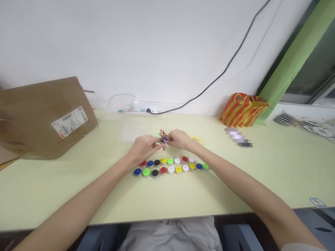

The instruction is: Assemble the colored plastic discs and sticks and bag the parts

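Observation:
A small pile of thin coloured pieces [163, 135], red, blue, black and white among them, lies on the pale green table [180, 198]. My left hand [145, 147] touches the pile from the left, thumb and fingers bent close together. From the right, my right hand [179, 138] reaches into the same pile with its fingers pinched. What either hand holds is too small to name. Two rows of small round pots with coloured lids [163, 170] stand nearer to me, in blue, green, black, red, white and yellow. A few yellow pieces [196, 138] lie behind my right wrist.
A cardboard box [43, 121] stands at the left. Behind the pile are a clear plastic sheet or tray [135, 133] and a power strip [141, 111]. At the right are a striped bag [242, 111], a blurred phone [239, 138] and stacked discs [315, 127].

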The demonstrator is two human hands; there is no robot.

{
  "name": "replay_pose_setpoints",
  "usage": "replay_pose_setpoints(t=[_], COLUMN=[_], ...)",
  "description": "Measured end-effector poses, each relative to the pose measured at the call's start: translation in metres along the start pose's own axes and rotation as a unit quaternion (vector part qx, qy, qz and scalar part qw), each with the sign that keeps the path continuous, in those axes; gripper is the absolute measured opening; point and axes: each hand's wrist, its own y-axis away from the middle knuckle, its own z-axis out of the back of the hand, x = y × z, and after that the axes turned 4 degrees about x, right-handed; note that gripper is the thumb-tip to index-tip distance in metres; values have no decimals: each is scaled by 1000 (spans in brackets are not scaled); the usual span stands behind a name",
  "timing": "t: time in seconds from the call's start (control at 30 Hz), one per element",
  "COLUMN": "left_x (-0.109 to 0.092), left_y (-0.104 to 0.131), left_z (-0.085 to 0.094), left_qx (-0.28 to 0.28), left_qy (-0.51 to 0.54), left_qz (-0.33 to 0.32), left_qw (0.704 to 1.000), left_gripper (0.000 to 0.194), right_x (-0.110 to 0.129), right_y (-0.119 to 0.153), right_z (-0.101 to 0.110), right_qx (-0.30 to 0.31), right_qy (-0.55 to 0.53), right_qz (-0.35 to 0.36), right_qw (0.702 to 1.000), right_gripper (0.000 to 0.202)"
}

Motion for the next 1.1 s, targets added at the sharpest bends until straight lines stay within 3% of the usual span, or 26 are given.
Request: replay_pose_setpoints(t=[0.23, 0.47, 0.83, 1.0, 1.1], left_x=[-2, -2, -2, -2, -3], left_y=[0, -1, -1, 0, 0], left_z=[2, 1, 1, 0, 0], left_qx=[-11, -7, -7, -8, -9], left_qy=[26, 17, 20, 22, 26], left_qz=[-4, 1, -1, 0, -5], left_qw=[1000, 1000, 1000, 1000, 1000], left_gripper=[34, 37, 34, 30, 27], right_x=[-5, -10, -6, -7, -5], right_y=[-1, -4, -5, -9, -11], right_z=[2, -10, -15, -12, -8], right_qx=[-13, -12, -57, -120, -167], right_qy=[25, -11, -15, -155, -324], right_qz=[18, 41, 52, 40, 24], right_qw=[999, 999, 997, 980, 931], right_gripper=[25, 18, 19, 13, 14])
